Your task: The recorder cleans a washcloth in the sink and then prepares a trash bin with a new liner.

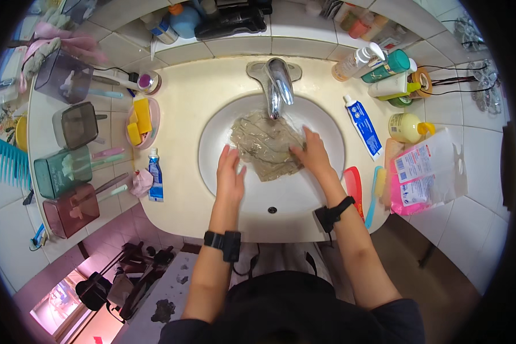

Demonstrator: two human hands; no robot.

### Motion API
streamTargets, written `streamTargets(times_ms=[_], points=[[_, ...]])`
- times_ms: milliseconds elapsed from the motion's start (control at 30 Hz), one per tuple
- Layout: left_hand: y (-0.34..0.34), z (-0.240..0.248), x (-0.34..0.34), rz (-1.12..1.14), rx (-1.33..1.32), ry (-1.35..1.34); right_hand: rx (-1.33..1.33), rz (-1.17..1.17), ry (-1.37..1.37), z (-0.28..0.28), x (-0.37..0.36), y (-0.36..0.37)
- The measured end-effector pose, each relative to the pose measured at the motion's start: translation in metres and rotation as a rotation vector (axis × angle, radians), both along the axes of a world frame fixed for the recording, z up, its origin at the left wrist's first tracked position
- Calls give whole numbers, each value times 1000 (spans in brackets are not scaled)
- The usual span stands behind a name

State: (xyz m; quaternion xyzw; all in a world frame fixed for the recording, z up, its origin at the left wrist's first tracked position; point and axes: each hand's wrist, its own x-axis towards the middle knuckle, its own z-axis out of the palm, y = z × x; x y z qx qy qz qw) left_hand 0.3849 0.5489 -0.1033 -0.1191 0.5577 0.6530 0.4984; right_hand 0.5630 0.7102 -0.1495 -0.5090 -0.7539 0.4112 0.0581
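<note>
A wet, crumpled beige-grey cloth (266,143) lies in the white sink basin (258,200), below the chrome faucet (275,86). At the cloth's left edge is my left hand (229,175), fingers stretched out and thumb apart. My right hand (315,153) sits along the right edge of the cloth, its thumb at the fabric and its fingers spread. Neither hand grips the cloth. Whether water runs from the spout is hard to make out. A dark drain hole (272,210) shows on the near side of the basin.
On the counter's right are a blue-and-white toothpaste tube (363,127), a red comb (354,189), a blue-handled brush (375,195), several bottles and a pink refill pouch (418,178). At left stand a soap dish (149,135), a blue tube (155,178) and wall-mounted cups (66,172).
</note>
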Motion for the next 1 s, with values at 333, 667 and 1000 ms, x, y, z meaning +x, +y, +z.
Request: streamTargets(times_ms=[333, 667, 1000], points=[[11, -54, 19, 126, 224, -488, -193, 167, 236, 19, -86, -82], [37, -30, 58, 121, 236, -555, -258, 19, -108, 28, -80, -25], [24, -10, 52, -162, 52, -352, 63, -153, -9, -4, -74, 2]])
